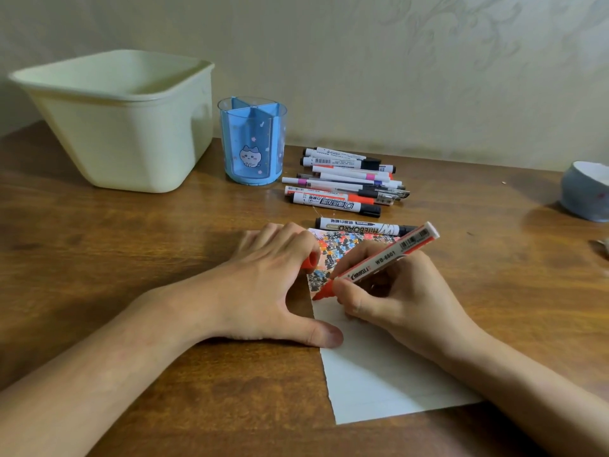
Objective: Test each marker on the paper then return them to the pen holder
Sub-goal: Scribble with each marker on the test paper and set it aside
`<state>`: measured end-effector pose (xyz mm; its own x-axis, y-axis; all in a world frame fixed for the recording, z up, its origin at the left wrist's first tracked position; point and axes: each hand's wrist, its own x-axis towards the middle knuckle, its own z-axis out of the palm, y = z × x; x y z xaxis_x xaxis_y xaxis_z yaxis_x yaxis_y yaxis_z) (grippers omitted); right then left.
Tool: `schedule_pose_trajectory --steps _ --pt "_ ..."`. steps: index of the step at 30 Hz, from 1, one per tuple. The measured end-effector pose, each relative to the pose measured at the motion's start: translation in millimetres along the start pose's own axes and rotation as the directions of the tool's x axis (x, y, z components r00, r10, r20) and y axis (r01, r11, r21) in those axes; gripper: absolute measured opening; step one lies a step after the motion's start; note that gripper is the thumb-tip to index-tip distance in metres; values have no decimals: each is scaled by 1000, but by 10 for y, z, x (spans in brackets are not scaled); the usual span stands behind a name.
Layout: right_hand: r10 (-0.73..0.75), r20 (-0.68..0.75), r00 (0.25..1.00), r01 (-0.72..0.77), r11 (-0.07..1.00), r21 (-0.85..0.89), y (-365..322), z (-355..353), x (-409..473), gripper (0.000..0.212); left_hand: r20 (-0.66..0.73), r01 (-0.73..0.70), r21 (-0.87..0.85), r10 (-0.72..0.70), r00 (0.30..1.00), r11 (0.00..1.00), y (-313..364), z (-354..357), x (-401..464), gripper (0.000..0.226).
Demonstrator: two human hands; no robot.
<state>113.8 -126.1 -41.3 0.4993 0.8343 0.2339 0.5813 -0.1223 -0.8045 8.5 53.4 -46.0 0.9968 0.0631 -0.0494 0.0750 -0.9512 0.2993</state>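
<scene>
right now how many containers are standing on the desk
3 in view: a cream tub at back left, a blue pen holder right beside it, and a grey bowl cut off at the right edge.

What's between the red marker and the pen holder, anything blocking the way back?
Nothing solid blocks it. The marker pile lies beside the pen holder, whose top is open. The red marker is uncapped in the right hand; the left hand holds its cap.

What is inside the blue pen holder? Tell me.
Through the clear wall of the pen holder only blue dividers show, no markers. The markers lie piled on the table beside it. Its far compartments are partly hidden.
</scene>
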Motion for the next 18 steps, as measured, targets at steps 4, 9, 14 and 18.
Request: schedule_pose_trajectory --steps 4,9,14,18 --pt "2 -10 1000 -2 1000 6 3 -4 1 9 -8 3 0 -3 1000 1000 15 -5 0 82" --pt "-6 -9 1000 6 1000 -20 -8 4 -4 9 -13 1 -1 -1 1000 1000 38 -20 -9 80" --pt "-20 -16 1000 20 999 -39 -5 -4 -7 8 12 16 -10 -15 1000 1000 58 -41 -14 80" --pt "-4 -36 999 3 1000 -28 21 -12 -5 10 16 24 -8 -24 1000 1000 51 -39 -10 81"
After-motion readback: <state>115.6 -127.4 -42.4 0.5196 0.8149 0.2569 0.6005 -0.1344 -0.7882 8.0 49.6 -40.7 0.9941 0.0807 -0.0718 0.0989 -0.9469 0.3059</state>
